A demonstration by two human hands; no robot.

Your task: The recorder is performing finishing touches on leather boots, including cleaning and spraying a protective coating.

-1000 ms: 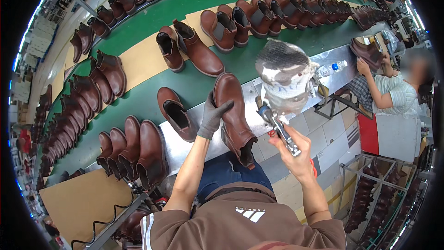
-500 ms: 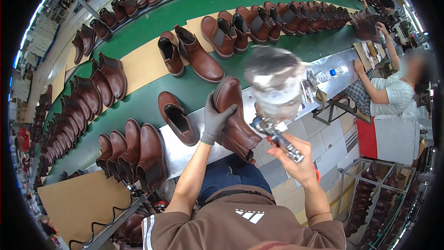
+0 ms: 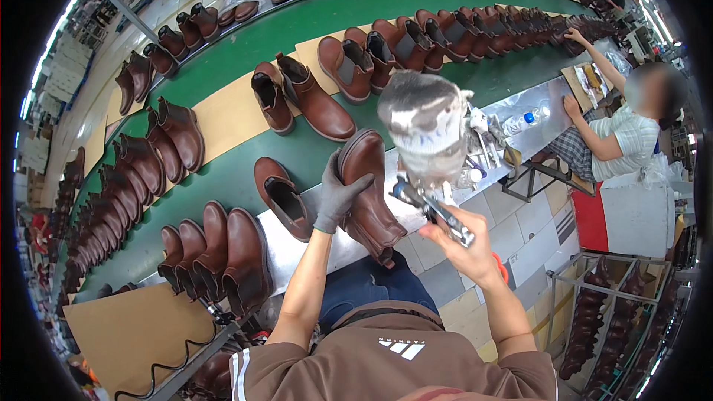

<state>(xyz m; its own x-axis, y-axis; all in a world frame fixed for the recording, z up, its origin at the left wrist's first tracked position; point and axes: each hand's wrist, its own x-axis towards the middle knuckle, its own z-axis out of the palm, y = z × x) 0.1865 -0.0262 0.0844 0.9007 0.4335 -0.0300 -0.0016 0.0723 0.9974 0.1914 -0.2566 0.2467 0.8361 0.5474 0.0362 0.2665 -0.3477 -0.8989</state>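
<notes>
My left hand point(image 3: 338, 194), in a dark grey glove, grips a brown ankle boot point(image 3: 369, 194) by its upper and holds it tilted over the metal bench edge point(image 3: 297, 241). My bare right hand point(image 3: 462, 249) is closed on the handle of a metal spray gun point(image 3: 431, 204), which carries a big cup wrapped in stained cloth point(image 3: 425, 128). The gun's head sits just right of the boot, close to its side. Left of the held boot, a second matching boot point(image 3: 282, 197) lies on the bench.
A green conveyor belt point(image 3: 245, 33) carries many brown boots in pairs on tan boards. Several boots point(image 3: 215, 249) stand at the bench's left end. To the right, a seated person in a striped shirt point(image 3: 624, 141) reaches toward the belt. A water bottle point(image 3: 523, 117) lies nearby.
My left hand has turned the boot and drawn it slightly left. The spray gun with its wrapped cup has moved left, closer to the boot. The seated person reached up to the belt.
</notes>
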